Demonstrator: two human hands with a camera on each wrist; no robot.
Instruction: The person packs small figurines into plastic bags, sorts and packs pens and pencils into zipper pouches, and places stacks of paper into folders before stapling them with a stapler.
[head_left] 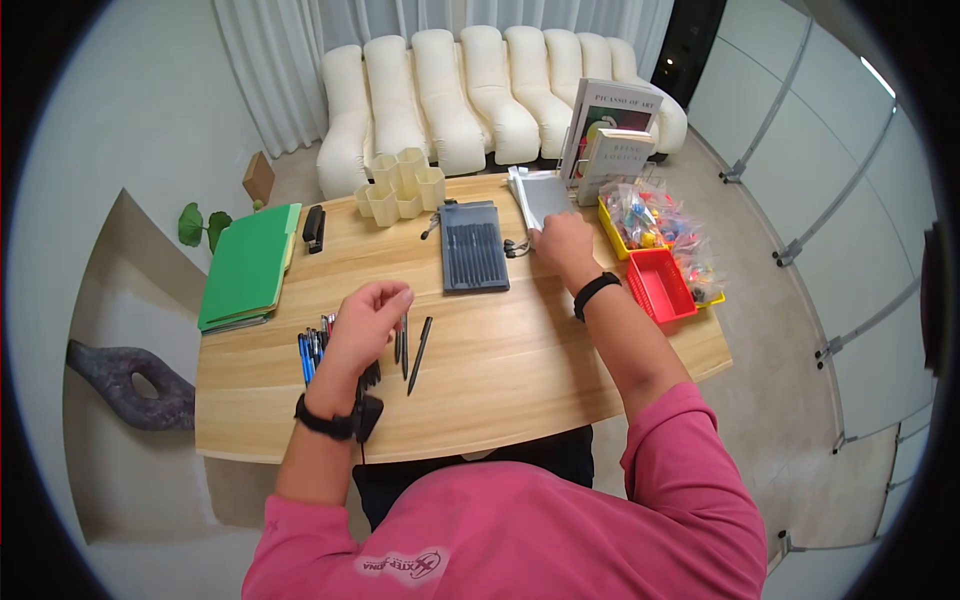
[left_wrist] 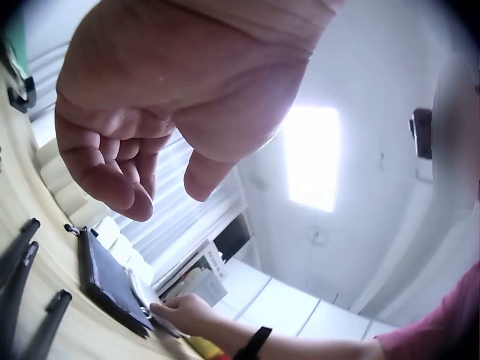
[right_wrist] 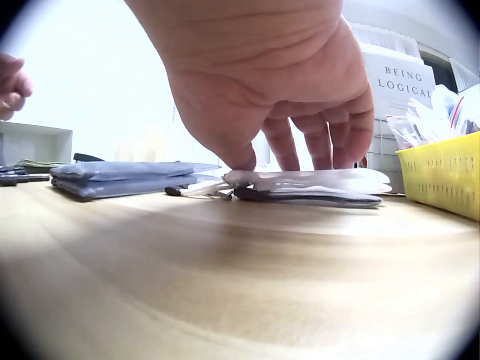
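My left hand (head_left: 365,322) hovers above the pens with loosely bent fingers and nothing in them. Below it lie several dark pens (head_left: 420,355) and a bunch of blue, red and black pens (head_left: 312,345). My right hand (head_left: 565,243) is at the near edge of a flat white-edged pouch (right_wrist: 307,180), its fingers and thumb curled down onto it. In the right wrist view this pouch lies on a darker one. Left of it, a dark translucent zip pouch (head_left: 475,265) with slim dark sticks showing inside lies on top of another.
Cream hexagonal holders (head_left: 400,187) stand at the back. Green folders (head_left: 250,268) and a black stapler (head_left: 314,229) lie left. At right are upright books (head_left: 615,160), a yellow basket (right_wrist: 439,174) of bagged items and a red basket (head_left: 660,285), near the table (head_left: 520,370) edge.
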